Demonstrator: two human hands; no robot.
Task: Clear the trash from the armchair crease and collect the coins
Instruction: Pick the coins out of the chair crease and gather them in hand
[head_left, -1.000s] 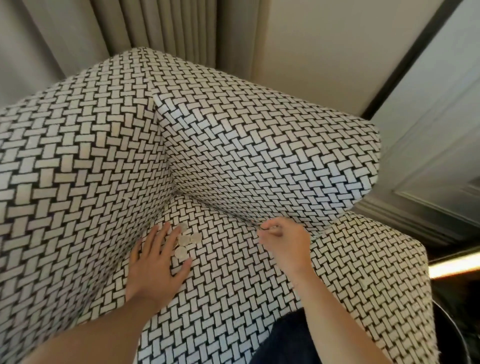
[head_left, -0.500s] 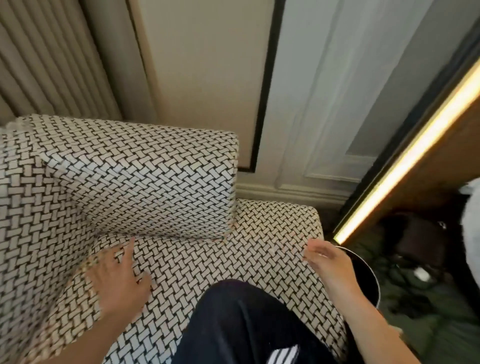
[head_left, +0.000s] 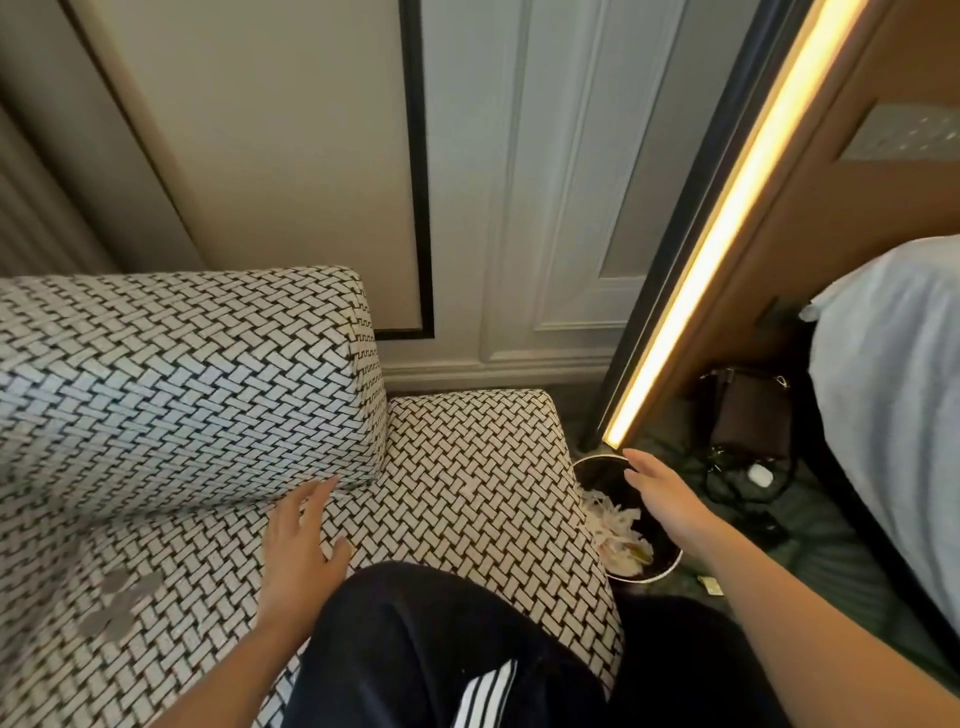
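**A:** Which step is this?

**B:** The trash drop, I'd judge. The right hand (head_left: 662, 499) hangs over the bin (head_left: 667, 566) just beside the seat (head_left: 467, 467), fingers straight and holding nothing. Pale scraps (head_left: 615, 522) lie inside the bin.

**A:** And the left hand?

**B:** The left hand (head_left: 304, 545) lies flat on the seat, fingertips at the foot of the armrest (head_left: 182, 389), gripping nothing.

**A:** The coins?

**B:** Some blurred grey discs, likely the coins (head_left: 122, 597), sit on the seat well left of that hand, near the crease (head_left: 208, 512).

**A:** Next?

**B:** Probably the right hand goes to the crease to feel for any remaining trash. The coins lie flat on the fabric, so each would need a fingertip pinch at its edge.
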